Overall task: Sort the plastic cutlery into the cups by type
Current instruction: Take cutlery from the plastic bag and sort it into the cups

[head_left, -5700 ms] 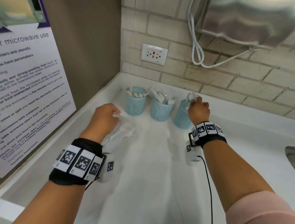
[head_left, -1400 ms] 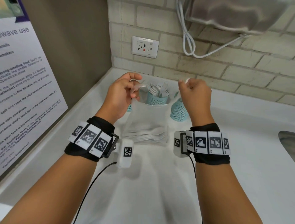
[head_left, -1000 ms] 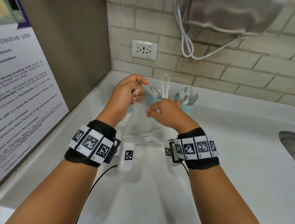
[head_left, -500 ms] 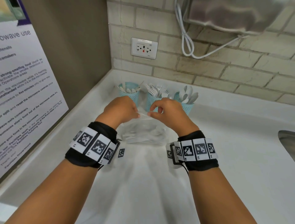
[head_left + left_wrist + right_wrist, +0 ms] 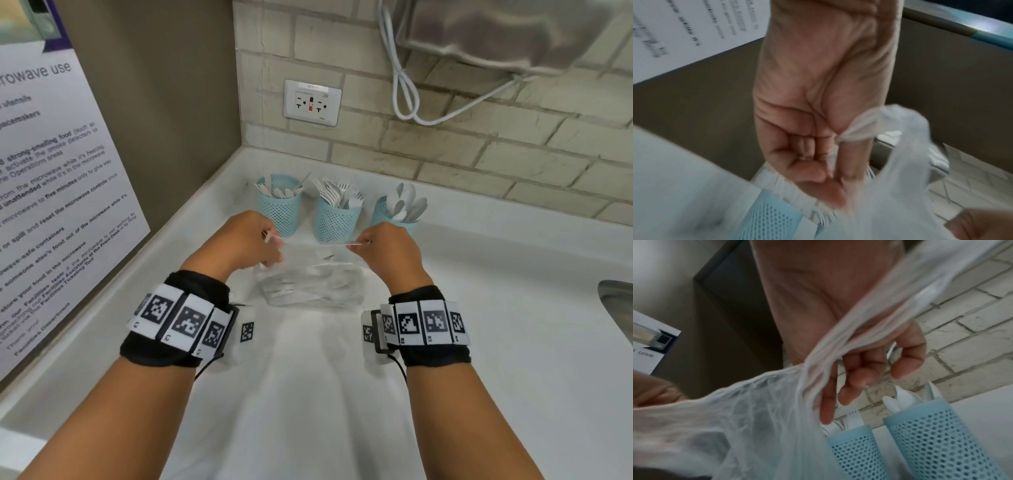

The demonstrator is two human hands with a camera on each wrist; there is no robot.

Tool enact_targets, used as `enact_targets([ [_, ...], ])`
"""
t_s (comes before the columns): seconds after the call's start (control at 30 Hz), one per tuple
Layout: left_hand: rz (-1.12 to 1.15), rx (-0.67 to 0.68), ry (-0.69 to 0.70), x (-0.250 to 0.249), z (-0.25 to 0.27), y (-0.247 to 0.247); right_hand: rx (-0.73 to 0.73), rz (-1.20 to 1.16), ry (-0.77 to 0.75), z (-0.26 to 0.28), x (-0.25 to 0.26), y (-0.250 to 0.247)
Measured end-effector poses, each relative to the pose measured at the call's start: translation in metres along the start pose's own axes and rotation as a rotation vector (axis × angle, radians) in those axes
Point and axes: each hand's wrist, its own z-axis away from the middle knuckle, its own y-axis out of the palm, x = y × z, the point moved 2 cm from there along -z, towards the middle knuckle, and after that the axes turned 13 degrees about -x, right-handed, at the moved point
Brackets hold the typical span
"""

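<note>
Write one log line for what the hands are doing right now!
left hand: pinches bag edge | right hand: pinches other edge | plastic bag: on counter, cutlery inside | cups: three, knives, forks, spoons

Each bare forearm wears a black wristband (image 5: 178,346) wrapped in white square-coded marker tiles (image 5: 424,323). A thin black cable (image 5: 399,368) trails behind the right grip's band.

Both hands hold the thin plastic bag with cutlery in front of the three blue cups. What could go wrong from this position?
1. The left hand and right hand pull the thin plastic bag apart at its top; the film might tear and spill the cutlery onto the counter.
2. The bag sits just in front of the middle cup and the right cup; a sudden tug might knock one over.
3. Cutlery inside looks stacked and unclear, so a mixed handful might land in the wrong cup.
</note>
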Motion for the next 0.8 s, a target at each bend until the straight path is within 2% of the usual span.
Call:
enact_targets([
  [0.07,0.18,0.019,-0.05,0.005,-0.002,0.002,0.023,-0.221,0.095,-0.001,-0.005,0.001],
  [0.13,0.614,0.147,-0.254,0.006,-0.001,0.006,0.156,-0.61,0.308,0.002,-0.006,0.001],
  [0.2,1.046,0.234,-0.473,0.011,-0.001,0.008,0.358,-0.986,0.536,0.004,-0.009,0.002],
  [0.23,1.206,0.253,-0.56,0.014,-0.003,0.008,0.413,-1.135,0.618,0.004,-0.012,0.002],
  [0.3,1.397,0.283,-0.652,0.022,-0.006,0.013,0.433,-1.355,0.751,0.0,-0.019,0.005],
  [0.4,1.417,0.225,-0.654,0.022,-0.006,0.023,0.368,-1.538,0.94,0.0,-0.026,0.018],
  [0.47,1.519,0.164,-0.696,0.02,-0.009,0.031,0.357,-1.635,1.032,0.004,-0.022,0.027],
  [0.6,1.719,0.132,-0.854,0.02,-0.009,0.041,0.366,-1.569,1.018,0.012,-0.022,0.036],
  [0.63,1.752,0.13,-0.884,0.025,-0.01,0.042,0.359,-1.607,1.042,0.012,-0.027,0.039],
  [0.73,1.747,0.103,-0.955,0.049,-0.017,0.039,0.373,-1.921,1.15,0.008,-0.043,0.045],
  [0.8,1.702,0.164,-0.93,0.055,-0.018,0.036,0.32,-1.858,1.136,0.004,-0.05,0.044],
])
